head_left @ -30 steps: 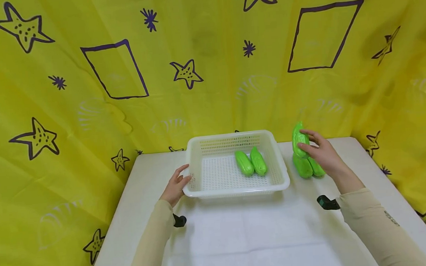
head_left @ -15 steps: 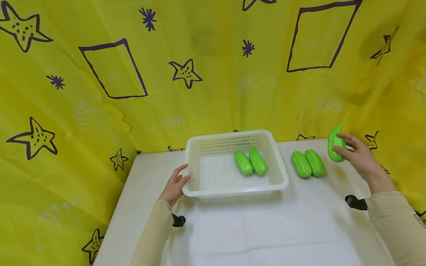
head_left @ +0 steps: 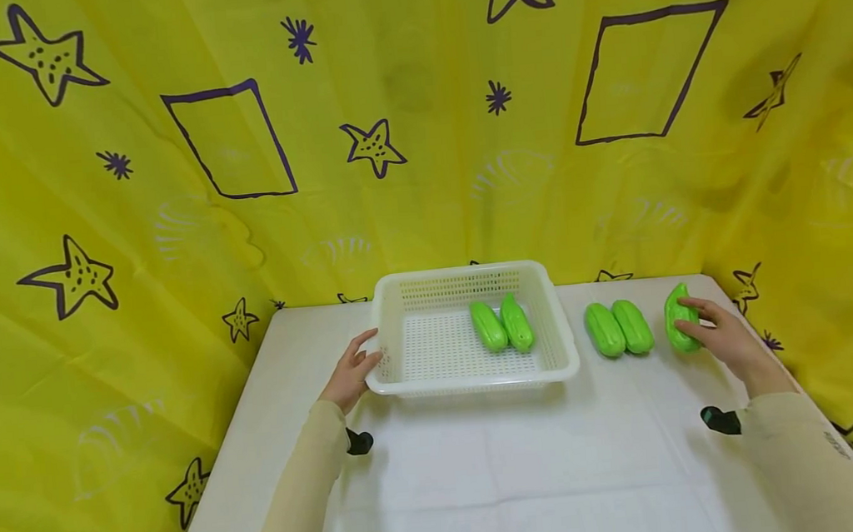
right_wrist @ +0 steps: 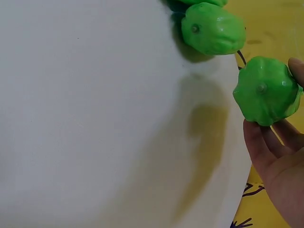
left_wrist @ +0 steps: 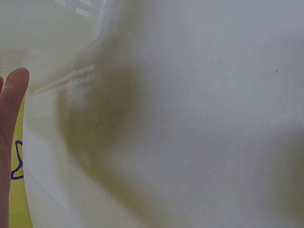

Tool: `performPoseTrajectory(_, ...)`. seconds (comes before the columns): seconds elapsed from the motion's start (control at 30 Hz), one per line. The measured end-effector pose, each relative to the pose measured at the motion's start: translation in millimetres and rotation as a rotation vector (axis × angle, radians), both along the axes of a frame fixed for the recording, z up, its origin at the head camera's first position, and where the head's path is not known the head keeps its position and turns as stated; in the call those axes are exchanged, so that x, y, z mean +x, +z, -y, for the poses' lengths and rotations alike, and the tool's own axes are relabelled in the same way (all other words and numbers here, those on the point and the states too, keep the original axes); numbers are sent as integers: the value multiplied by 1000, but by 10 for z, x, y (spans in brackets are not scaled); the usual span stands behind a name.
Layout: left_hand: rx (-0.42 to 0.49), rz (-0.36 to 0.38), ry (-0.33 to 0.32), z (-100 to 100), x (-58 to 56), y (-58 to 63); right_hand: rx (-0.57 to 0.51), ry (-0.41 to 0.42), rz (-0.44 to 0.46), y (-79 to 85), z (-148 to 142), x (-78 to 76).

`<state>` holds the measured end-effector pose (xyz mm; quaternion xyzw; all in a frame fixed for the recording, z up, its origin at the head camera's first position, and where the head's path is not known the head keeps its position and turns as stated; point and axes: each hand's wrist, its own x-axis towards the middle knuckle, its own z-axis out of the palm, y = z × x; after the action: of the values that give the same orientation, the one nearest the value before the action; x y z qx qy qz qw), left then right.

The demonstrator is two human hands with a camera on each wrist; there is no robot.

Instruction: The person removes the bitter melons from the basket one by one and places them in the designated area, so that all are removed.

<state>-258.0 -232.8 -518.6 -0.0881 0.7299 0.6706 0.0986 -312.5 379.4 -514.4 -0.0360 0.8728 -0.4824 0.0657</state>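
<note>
In the head view my right hand (head_left: pixel 725 338) holds a glossy green bitter melon (head_left: pixel 680 319) at the right end of the table, thumb and fingers on its near side. Seen from the right wrist, the lobed end of this bitter melon (right_wrist: pixel 266 90) faces the camera, fingers under it and thumb above. Two more bitter melons (head_left: pixel 618 328) lie side by side to its left. A white plastic basket (head_left: pixel 473 382) stands at the table's middle back with two bitter melons (head_left: pixel 502 325) inside. My left hand (head_left: pixel 350 376) grips the basket's left rim with thumb and fingers.
A white cloth covers the table (head_left: pixel 488 478). Yellow curtain (head_left: pixel 437 215) with drawn starfish hangs close along the back and both sides. A small dark device (head_left: pixel 720 420) juts from the right wrist, another (head_left: pixel 360 442) from the left.
The right hand has carried its bitter melon from above the pair rightward, then lowered it to the table beside them. The left hand has stayed at the basket's rim.
</note>
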Motion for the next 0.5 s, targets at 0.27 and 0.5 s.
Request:
performPoseTrajectory(0.27, -7, -5, 8, 0, -5, -15, 19, 36, 24, -73, 42, -20)
performPoseTrajectory(0.5, -21, -3, 7, -6, -4, -4, 20, 55, 35, -107, 84, -28)
